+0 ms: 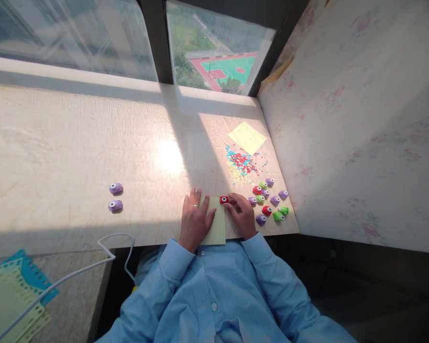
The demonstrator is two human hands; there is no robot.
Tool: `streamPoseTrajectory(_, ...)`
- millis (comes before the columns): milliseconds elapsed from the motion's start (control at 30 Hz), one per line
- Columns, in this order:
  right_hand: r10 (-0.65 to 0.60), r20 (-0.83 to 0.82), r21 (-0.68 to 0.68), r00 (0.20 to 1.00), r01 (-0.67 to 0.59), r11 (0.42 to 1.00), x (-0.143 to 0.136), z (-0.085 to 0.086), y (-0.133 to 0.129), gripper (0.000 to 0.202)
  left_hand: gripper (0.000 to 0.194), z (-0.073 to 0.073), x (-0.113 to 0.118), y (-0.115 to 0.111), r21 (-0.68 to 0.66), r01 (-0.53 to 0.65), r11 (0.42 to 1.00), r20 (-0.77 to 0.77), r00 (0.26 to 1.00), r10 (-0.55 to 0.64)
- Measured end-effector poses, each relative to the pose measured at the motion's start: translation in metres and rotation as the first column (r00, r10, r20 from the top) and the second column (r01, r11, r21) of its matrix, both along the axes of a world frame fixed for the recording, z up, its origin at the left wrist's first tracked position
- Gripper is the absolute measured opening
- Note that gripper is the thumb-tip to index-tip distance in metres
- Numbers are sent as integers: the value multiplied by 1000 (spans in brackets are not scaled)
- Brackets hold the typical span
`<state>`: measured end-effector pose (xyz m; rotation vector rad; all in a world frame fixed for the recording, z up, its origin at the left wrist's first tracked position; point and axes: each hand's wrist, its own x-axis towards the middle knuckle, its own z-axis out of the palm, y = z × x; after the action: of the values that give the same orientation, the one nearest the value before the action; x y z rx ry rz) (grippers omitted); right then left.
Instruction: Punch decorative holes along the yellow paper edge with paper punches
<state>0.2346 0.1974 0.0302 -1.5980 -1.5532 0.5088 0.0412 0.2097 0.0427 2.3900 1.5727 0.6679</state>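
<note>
A pale yellow sheet of paper (pixel 217 224) lies at the table's front edge, in front of my body. My left hand (pixel 196 218) rests flat on its left part, fingers spread and pointing away from me. At the sheet's upper right corner is a small red craft punch (pixel 223 200), pinched between the thumb and fingers of my right hand (pixel 241 214). Just right of that hand, several purple punches (pixel 275 200), green punches (pixel 278 216) and red punches (pixel 267 210) are grouped on the table.
Red, blue and yellow paper bits (pixel 241 164) are scattered beyond my right hand, below a yellow paper piece (pixel 248 137). Two purple punches (pixel 115 206) stand left. A white cable (pixel 75 272) crosses punched sheets (pixel 14 297) at lower left. A patterned wall (pixel 357 128) borders the right.
</note>
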Motion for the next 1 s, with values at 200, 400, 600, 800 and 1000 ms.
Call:
streamPoseTrajectory(200,28,9,15,1000,-28,999,-2,6,-1,21,37,21,-24,-4,39,33,999,55,998,-35)
streamPoseTrajectory(400,50,57,36,997,-52,998,-3,8,1,21,48,13,-43,-14,-83,160,984,-125,978,-170)
streamPoseTrajectory(600,58,70,30,996,-61,998,-2,8,2,22,65,2,-40,-18,-49,139,989,-202,968,-147)
streamPoseTrajectory(800,63,70,47,996,-66,997,-1,7,3,22,65,9,-50,-1,-65,218,974,-217,949,-227)
streamPoseTrajectory(1000,74,95,25,993,-76,997,-2,6,4,22,51,8,-59,23,-20,283,959,-195,940,-281)
